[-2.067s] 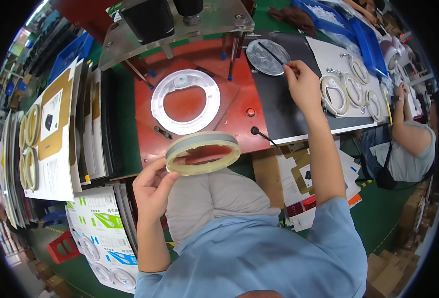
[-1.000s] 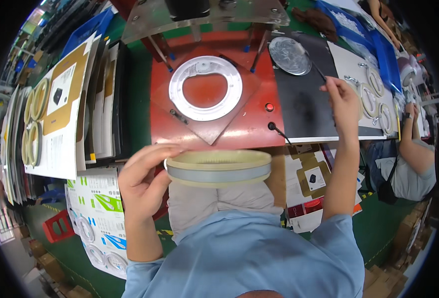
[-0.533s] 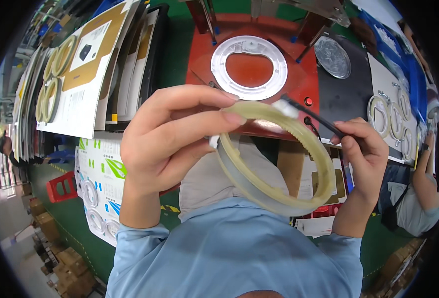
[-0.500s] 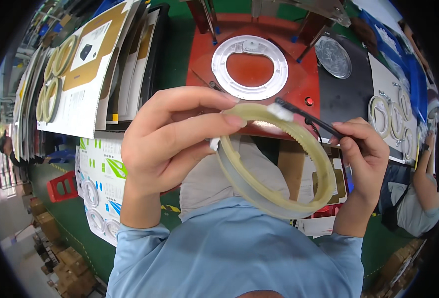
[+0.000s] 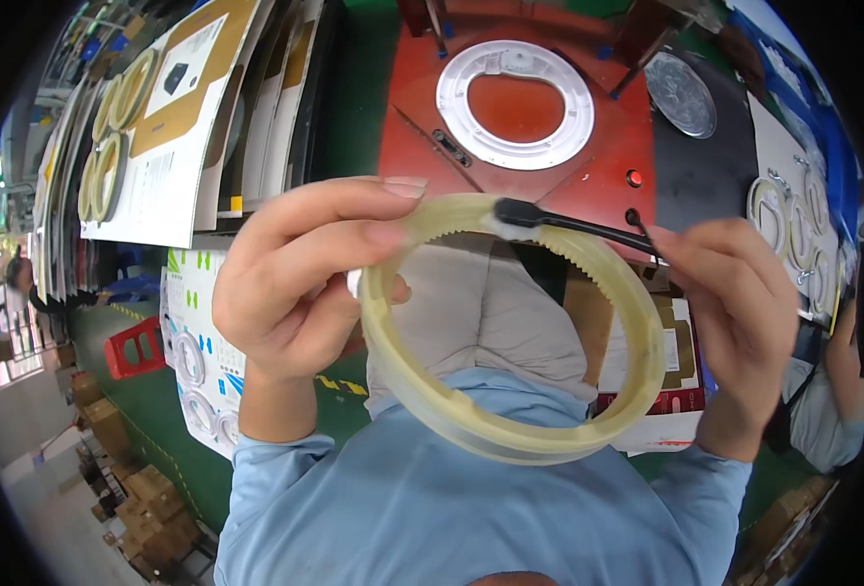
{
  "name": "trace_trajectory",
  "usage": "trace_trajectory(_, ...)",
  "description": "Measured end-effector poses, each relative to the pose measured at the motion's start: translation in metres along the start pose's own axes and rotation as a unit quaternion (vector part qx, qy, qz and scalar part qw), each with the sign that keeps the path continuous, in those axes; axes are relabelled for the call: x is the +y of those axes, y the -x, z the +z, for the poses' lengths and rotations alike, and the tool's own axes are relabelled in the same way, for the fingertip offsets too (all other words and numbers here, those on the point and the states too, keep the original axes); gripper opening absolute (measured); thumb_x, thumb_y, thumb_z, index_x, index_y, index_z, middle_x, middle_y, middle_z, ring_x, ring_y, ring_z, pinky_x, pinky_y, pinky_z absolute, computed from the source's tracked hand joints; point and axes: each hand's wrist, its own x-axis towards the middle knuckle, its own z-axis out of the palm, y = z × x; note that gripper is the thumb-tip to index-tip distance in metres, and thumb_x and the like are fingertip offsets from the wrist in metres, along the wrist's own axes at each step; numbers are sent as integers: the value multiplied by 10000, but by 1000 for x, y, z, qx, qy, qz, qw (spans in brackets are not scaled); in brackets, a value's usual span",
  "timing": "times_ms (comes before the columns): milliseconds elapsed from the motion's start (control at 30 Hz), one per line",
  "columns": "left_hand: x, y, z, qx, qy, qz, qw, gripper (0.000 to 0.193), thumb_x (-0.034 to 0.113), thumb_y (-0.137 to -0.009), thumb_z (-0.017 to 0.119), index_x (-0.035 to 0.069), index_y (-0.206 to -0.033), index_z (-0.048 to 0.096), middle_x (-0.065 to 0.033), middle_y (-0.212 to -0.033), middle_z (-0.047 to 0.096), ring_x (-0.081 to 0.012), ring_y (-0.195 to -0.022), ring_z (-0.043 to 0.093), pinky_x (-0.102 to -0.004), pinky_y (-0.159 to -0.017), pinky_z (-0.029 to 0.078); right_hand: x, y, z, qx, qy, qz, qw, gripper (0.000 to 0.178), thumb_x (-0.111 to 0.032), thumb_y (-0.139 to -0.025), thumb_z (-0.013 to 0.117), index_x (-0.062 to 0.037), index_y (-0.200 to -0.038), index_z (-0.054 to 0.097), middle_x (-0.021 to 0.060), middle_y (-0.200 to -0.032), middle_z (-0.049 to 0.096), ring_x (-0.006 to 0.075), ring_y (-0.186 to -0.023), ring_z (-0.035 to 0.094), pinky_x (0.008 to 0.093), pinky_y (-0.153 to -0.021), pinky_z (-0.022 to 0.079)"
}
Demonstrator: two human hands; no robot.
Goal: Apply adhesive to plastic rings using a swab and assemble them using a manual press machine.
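Note:
A pale yellow plastic ring (image 5: 647,381) with small teeth along part of its inner edge is held up in front of my body. My left hand (image 5: 305,269) pinches its left side between thumb and fingers; a bit of something white shows by the fingers. In my right hand (image 5: 735,303) is a thin black brush (image 5: 588,226), gripped near its far end. Its white-tipped head rests against the top inner part of the ring. A white ring-shaped part (image 5: 568,137) lies on the red work surface (image 5: 412,73) beyond.
Cardboard sheets (image 5: 183,127) with yellowish rings stand at the left. To the right, a round clear disc (image 5: 681,95) lies on a black mat, and white rings (image 5: 769,210) lie on a white board. A red button (image 5: 634,178) sits on the red surface. Another person's arm (image 5: 842,371) is at far right.
The ring has come lower and to the left, tilted to face me more. The brush head has moved left along the ring's top, and my right hand has shifted right.

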Motion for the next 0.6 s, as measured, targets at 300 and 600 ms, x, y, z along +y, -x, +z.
trace_trajectory(300,20,-24,0,-208,-111,93,967,315,34,-775,835,-57,-1041,692,-205,-997,742,-394,-939,776,-462,-817,662,-59,-22,-65,-282,254,-13,925,278,-21,-755,757,25,-1028,739,105,-809,621,257,-673,645,339,-529,446)
trace_trajectory(600,32,-28,27,-267,-174,252,914,251,-11,-766,817,24,-1002,739,-117,-1049,739,-302,-950,756,-380,-816,672,-13,-25,-73,-359,-11,72,930,182,-89,-795,783,44,-918,795,137,-722,704,263,-651,723,370,-514,524)
